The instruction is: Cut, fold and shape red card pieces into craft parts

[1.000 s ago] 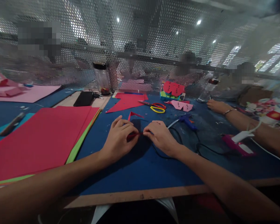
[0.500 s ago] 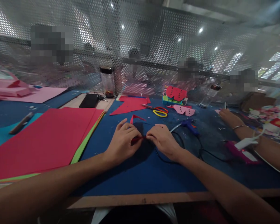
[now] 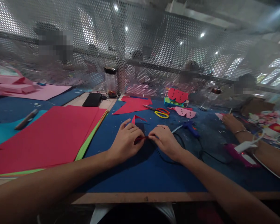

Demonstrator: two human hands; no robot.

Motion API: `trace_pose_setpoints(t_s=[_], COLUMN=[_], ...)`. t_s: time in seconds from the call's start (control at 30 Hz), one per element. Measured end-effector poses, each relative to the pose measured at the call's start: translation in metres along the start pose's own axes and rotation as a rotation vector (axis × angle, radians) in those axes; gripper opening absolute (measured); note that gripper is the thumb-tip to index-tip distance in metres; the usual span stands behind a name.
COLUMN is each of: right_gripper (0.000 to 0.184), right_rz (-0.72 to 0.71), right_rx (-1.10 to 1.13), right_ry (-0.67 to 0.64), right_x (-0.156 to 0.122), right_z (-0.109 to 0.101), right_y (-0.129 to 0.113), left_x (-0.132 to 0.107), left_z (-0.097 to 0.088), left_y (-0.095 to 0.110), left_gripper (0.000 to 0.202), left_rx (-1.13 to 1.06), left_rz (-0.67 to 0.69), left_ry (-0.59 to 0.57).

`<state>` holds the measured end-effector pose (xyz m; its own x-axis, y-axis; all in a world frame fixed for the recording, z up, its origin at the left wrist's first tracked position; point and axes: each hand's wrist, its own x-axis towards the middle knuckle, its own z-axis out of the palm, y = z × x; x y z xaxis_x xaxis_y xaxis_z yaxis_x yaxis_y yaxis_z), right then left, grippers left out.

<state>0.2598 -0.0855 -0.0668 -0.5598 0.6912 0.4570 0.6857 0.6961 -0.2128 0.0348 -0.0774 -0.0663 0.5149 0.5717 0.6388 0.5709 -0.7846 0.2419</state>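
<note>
Red paper in work: a small red paper piece (image 3: 145, 137) sits between both hands, above the blue counter (image 3: 121, 180), near the middle of the view. Left hand (image 3: 128, 140) has it gripped between thumb and curled fingers; part of it shows dark red inside the curl. Right hand (image 3: 165, 140) pinches at its right end, thumb to fingers. Fingers cover most of the piece, so can't read its full shape.

Just beyond the left hand: a folded red strip (image 3: 135, 118), bent into a peak, on the counter. Behind that, a cut red sheet (image 3: 130, 106), scissors (image 3: 162, 112) with red and yellow handles, tips at the sheet's right edge. Right of the right hand: blue glue gun (image 3: 191, 128), nozzle pointing left, black cable (image 3: 214, 159) looping on the counter. Farther right, a magenta power strip (image 3: 242, 156) with a white plug in it.

Left side: stack of red sheets (image 3: 46, 137), green edge showing underneath. Black phone (image 3: 92, 99) and lidded jar (image 3: 110, 83) behind it. Pink dotted cutout (image 3: 184, 112) right of the scissors. Co-worker's hand (image 3: 232, 123) at far right, bracelet on the wrist.
</note>
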Motion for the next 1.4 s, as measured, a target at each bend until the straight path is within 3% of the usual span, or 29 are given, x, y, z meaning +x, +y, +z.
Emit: trace_pose_setpoints(t_s=[0.4, 0.57, 0.8, 1.03, 1.2, 1.3, 1.4], right_gripper=[0.025, 0.018, 0.018, 0.01, 0.014, 0.016, 0.016], right_rz=[-0.031, 0.088, 0.203, 0.218, 0.178, 0.127, 0.06], right_rx=[0.071, 0.018, -0.081, -0.007, 0.11, 0.198, 0.286], right_ry=[0.004, 0.051, -0.008, -0.001, 0.078, 0.103, 0.107], right_x=[0.007, 0.043, 0.09, 0.091, 0.088, 0.087, 0.088], right_z=[-0.01, -0.013, 0.02, 0.026, 0.014, 0.003, -0.006], right_y=[0.005, 0.021, 0.046, 0.051, 0.049, 0.042, 0.029], left_x=[-0.002, -0.002, -0.001, -0.002, 0.006, 0.016, 0.026], left_z=[0.002, 0.001, 0.001, 0.003, -0.02, -0.038, -0.049], left_y=[-0.002, -0.001, 0.0, 0.001, 0.0, -0.01, -0.026], left_gripper=[0.007, 0.007, 0.007, 0.012, 0.026, 0.026, 0.026], left_rx=[0.004, 0.004, 0.003, -0.051, -0.149, -0.275, -0.449], left_rz=[-0.007, 0.001, 0.012, 0.022, 0.026, -0.132, -0.436], left_ry=[0.014, 0.013, 0.026, 0.02, 0.067, 0.192, 0.21])
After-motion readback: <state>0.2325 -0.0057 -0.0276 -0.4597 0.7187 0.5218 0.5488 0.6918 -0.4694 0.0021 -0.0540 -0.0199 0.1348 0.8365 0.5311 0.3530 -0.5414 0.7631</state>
